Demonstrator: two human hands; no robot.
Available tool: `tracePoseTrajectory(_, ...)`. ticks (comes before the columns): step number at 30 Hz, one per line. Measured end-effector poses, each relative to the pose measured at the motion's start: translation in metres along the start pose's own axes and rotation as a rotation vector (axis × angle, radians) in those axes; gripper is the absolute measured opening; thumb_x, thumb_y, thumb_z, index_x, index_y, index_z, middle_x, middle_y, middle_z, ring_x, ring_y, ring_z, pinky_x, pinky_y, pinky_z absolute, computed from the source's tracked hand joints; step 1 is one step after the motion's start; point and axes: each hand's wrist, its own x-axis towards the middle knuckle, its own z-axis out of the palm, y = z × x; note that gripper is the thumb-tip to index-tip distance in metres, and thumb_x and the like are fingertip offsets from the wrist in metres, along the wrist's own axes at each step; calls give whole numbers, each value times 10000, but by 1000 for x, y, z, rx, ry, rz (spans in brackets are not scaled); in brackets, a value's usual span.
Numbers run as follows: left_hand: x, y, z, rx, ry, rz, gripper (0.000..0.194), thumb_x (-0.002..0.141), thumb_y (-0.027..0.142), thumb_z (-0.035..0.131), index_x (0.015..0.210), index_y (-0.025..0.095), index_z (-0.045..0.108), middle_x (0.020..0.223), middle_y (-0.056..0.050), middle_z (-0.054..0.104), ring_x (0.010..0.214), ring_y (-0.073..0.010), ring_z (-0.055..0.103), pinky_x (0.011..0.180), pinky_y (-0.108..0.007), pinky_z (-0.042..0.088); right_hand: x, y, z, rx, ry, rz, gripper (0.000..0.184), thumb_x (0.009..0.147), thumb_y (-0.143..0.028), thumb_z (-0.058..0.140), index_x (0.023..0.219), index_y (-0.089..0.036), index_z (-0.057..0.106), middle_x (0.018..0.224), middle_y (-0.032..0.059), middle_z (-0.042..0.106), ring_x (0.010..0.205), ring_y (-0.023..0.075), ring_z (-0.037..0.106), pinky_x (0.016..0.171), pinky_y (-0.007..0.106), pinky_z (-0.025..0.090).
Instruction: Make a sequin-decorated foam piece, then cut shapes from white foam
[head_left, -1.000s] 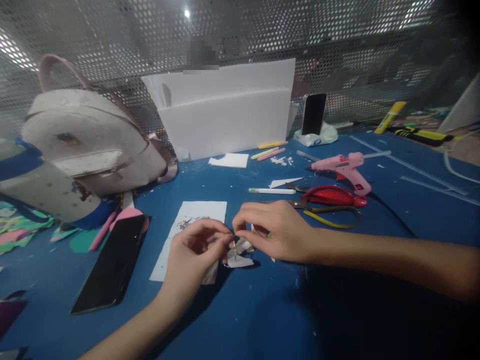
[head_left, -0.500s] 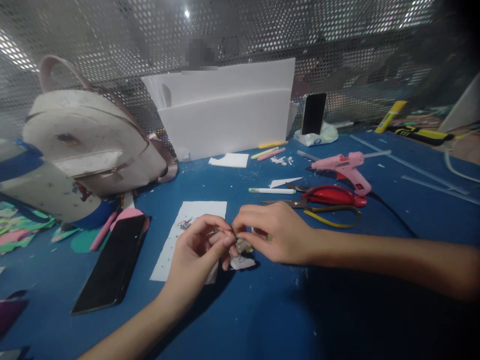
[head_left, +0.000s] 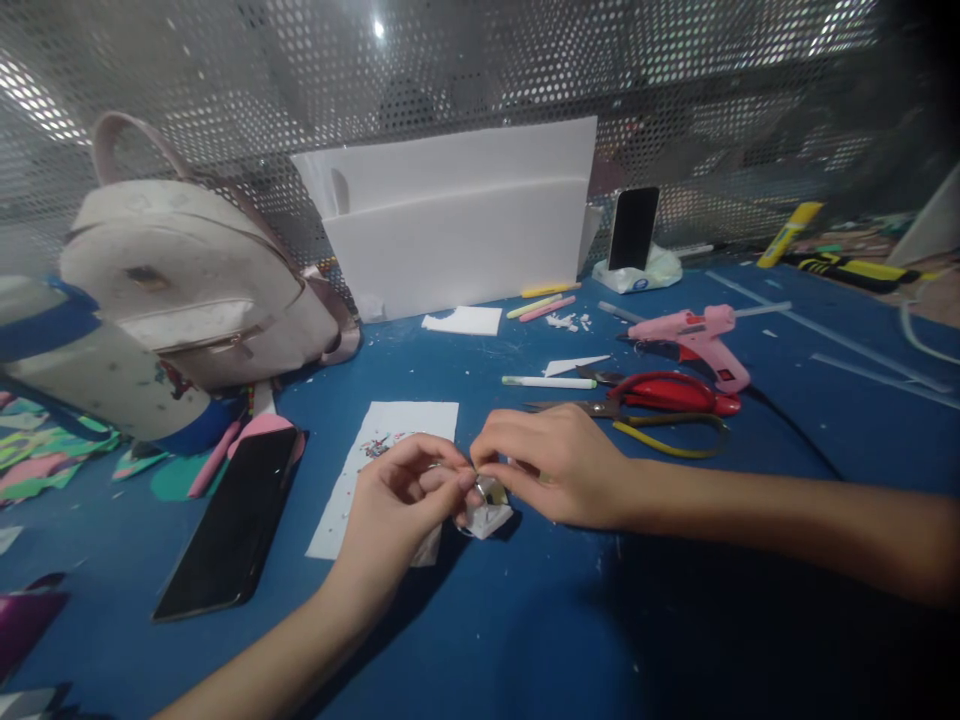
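My left hand (head_left: 405, 500) is closed in a pinch, its fingertips meeting those of my right hand (head_left: 551, 465), which is pinched too. Just below the joined fingertips is a small white piece (head_left: 489, 518) with a thin silvery loop and a yellowish bit; its exact kind is unclear. Whatever lies between the fingertips themselves is too small to make out. Under my left hand lies a white paper sheet (head_left: 352, 480) scattered with tiny coloured specks and a little dark, reddish pile. Beyond my right hand are scissors (head_left: 660, 425) with yellow-and-dark handles and red-handled pliers (head_left: 675, 393).
A black phone (head_left: 232, 520) lies at left, near a white backpack (head_left: 172, 250) and a blue-and-white bottle (head_left: 112, 360). A pink glue gun (head_left: 701, 335) rests at right, its cord trailing. White boards (head_left: 465, 240) stand at the back beside a propped phone (head_left: 634, 228).
The small white piece has turned slightly under my fingertips, showing more of its loop. Both hands stay pinched together; the whole view has shifted a little.
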Motion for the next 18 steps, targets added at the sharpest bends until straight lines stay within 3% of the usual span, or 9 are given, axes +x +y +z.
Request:
tracePoseTrajectory(10, 2, -2, -2, -108, -52, -34, 130, 763, 165, 720, 817, 162, 603, 636, -5, 679, 568, -107, 633, 571, -205, 541, -1, -1, 2, 70, 1, 19, 91, 939, -207, 470, 921, -179, 555, 884, 11, 614, 651, 87, 493, 571, 213, 303)
tracePoseTrajectory(18, 3, -4, -3, -69, -12, -29, 170, 738, 196, 734, 831, 167, 595, 667, -13, 680, 637, -165, 689, 598, -265, 582, 0, -2, 2, 82, 3, 58, 59, 924, -191, 488, 914, -180, 544, 874, -3, 605, 633, 78, 486, 575, 213, 309)
